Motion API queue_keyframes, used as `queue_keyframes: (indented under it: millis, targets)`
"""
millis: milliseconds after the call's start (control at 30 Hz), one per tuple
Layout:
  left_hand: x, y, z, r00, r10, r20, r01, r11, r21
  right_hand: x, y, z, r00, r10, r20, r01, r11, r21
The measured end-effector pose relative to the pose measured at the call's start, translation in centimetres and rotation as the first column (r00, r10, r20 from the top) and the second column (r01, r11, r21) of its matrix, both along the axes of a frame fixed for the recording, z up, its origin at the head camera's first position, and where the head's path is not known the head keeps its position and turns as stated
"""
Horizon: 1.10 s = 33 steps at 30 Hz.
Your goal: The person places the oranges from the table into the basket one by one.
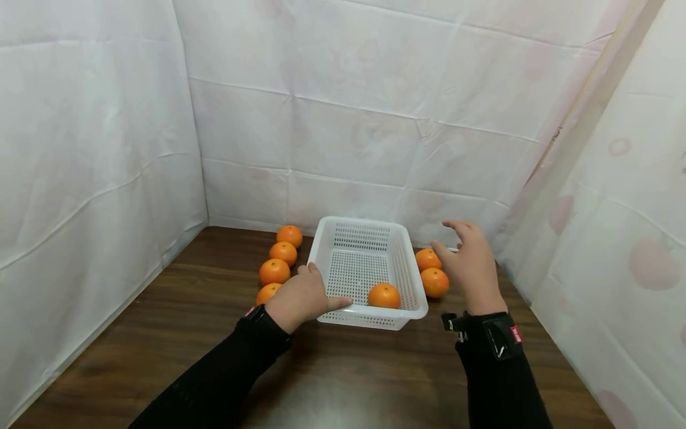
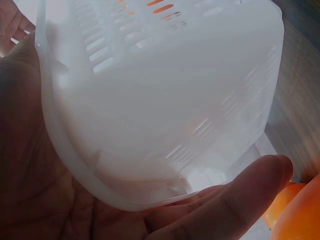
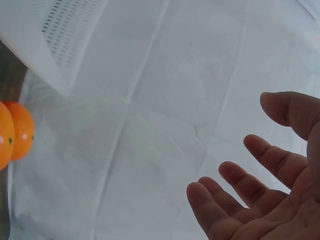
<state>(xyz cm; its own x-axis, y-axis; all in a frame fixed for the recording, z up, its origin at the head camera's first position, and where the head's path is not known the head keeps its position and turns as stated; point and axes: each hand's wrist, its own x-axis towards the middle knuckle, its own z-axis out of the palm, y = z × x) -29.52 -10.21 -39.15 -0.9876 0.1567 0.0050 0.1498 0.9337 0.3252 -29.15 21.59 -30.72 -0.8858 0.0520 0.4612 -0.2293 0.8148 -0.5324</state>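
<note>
A white plastic basket [image 1: 359,268] with slotted walls stands in the middle of the table, one orange [image 1: 383,295] inside by its near wall. My left hand [image 1: 302,298] grips the basket's near-left corner, thumb over the near rim and fingers along the left side. In the left wrist view the basket's rim [image 2: 75,172] lies in the palm. My right hand [image 1: 471,265] is raised to the right of the basket, fingers spread and holding nothing. Below and left of it, two oranges [image 1: 435,283] sit beside the basket's right wall.
A row of several oranges [image 1: 274,271] runs along the basket's left side, the nearest partly hidden by my left hand. White cloth [image 1: 343,131] hangs behind and on both sides of the dark wooden table [image 1: 364,381].
</note>
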Motion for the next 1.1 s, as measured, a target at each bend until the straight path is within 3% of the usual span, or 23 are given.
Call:
queue_keyframes:
  millis: [233,400,667,900,1100]
  targets:
    - [0.0,0.0,-0.3,1.000,-0.003,-0.016,0.003,1.000,-0.019,1.5,0.6,0.5,0.996,-0.040,-0.074,0.036,0.998,-0.056]
    - [0.0,0.0,-0.3,1.000,-0.008,-0.020,0.007,0.999,-0.042,1.3,1.1,0.4,0.993,-0.066,-0.094,0.063,0.997,-0.032]
    - [0.0,-0.1,-0.2,1.000,-0.023,-0.016,0.022,1.000,-0.014,-1.7,3.0,-2.2,0.993,-0.075,0.093,0.076,0.997,0.000]
    - [0.0,0.0,-0.2,1.000,-0.007,-0.013,0.007,0.999,-0.034,-3.7,4.2,-4.7,0.965,-0.062,0.255,0.058,0.998,0.023]
    - [0.0,0.1,-0.1,1.000,0.010,0.006,-0.010,0.999,-0.037,-4.8,4.7,-6.4,0.944,-0.039,0.328,0.029,0.999,0.034]
